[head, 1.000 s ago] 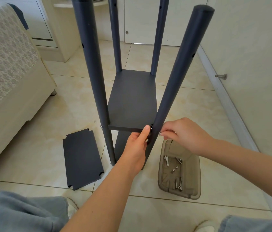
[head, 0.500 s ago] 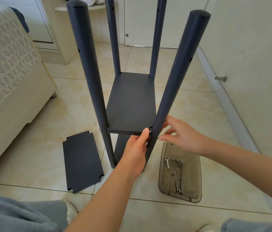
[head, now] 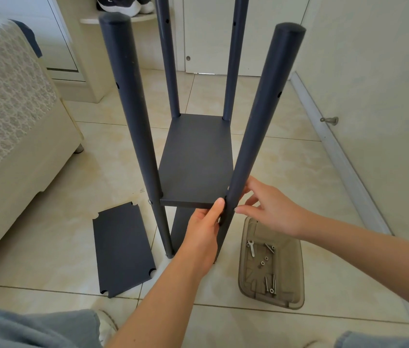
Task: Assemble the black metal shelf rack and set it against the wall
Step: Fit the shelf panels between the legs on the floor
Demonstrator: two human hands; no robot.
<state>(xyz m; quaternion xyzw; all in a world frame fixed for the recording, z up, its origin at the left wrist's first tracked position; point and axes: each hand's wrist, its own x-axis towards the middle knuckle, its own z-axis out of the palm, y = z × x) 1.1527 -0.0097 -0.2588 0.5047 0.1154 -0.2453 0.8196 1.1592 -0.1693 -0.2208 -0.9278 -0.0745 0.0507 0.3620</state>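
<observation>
Standing on the tiled floor in the middle of the view, the black shelf rack (head: 195, 162) has its four posts up and a middle shelf (head: 193, 199) in place above a lower one, and it is not yet against the wall (head: 374, 96) at 3 o'clock. At the shelf's front corner, roughly 5 o'clock on the rack, the left hand (head: 203, 234) grips the board edge, thumb on top and fingers underneath, right beside the near right post (head: 261, 126). What has changed is the right hand (head: 271, 209): a second ago it was pinched tight at the joint as if turning a screw, and now its fingers are spread loosely either side of that post, holding nothing. That suggests this corner's fixing has been started or finished, though the screw itself is hidden behind the post and thumb; the matching screw head (head: 149, 202) at the near left post is visible. Further out, a loose shelf panel (head: 123, 249) lies flat at 8 o'clock, so at least one level is probably still to fit. At 4 o'clock a tray (head: 300, 285) holds bolts (head: 270, 283) and a small wrench (head: 251, 248), close to the free hand. A bed (head: 10, 121) fills 9 o'clock
</observation>
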